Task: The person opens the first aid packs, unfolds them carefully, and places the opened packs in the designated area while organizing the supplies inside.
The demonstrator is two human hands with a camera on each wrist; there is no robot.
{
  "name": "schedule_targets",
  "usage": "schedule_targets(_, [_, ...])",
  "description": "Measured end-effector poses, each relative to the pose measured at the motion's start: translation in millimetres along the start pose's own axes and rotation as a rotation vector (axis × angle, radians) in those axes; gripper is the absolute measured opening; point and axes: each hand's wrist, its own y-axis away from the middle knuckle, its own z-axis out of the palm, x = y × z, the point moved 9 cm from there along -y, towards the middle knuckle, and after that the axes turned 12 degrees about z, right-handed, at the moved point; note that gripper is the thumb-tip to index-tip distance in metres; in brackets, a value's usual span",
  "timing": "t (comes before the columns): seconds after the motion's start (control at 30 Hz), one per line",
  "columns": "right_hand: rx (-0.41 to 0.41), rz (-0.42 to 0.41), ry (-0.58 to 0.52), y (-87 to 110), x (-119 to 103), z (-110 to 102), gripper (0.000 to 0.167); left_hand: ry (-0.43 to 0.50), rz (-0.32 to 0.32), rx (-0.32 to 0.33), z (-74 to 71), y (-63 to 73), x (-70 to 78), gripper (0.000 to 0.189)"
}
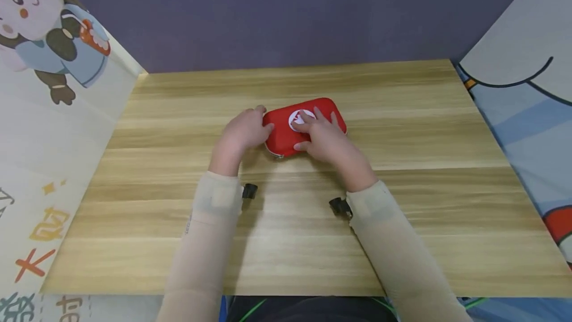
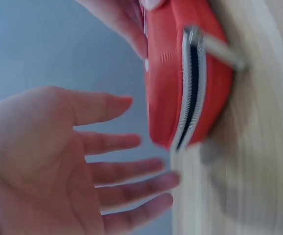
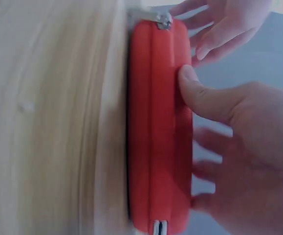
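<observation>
A red zippered case (image 1: 283,135) with a white round emblem lies flat on the wooden table, slightly turned. My right hand (image 1: 328,138) rests over its top with fingers spread across the emblem, the thumb along the near edge. At the case's left end is my left hand (image 1: 246,128); in the left wrist view its fingers (image 2: 126,171) are straight and apart, with nothing held. That view also shows silver zipper teeth (image 2: 186,105) around the left end, with a dark strip between the two rows. A metal zipper pull (image 2: 224,51) sticks out at the near left corner.
The pale wooden table (image 1: 286,242) extends around the case to a dark purple panel (image 1: 290,19) at the back. Walls with cartoon drawings stand at both sides. Small black cameras (image 1: 340,207) sit at the wrists of the beige sleeves (image 1: 393,242).
</observation>
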Motion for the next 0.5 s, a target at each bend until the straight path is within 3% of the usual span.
schedule_targets(0.1, [-0.019,-0.032,0.022,11.9,3,-1,0.063,0.073,0.025,-0.003,6.9,-11.4,7.7,0.071])
schedule_targets(0.2, [-0.020,0.004,0.089,23.9,9,-5,0.064,0.153,0.033,-0.021,19.8,-15.2,13.1,0.064])
schedule_targets(0.37, [0.005,0.092,0.151,33.8,13,-7,0.056,0.198,0.000,0.025,32.3,-7.2,15.4,0.048])
schedule_targets(0.5, [0.052,0.075,0.145,34.0,11,-3,0.071,0.205,-0.036,0.071,36.7,-0.3,20.5,0.044])
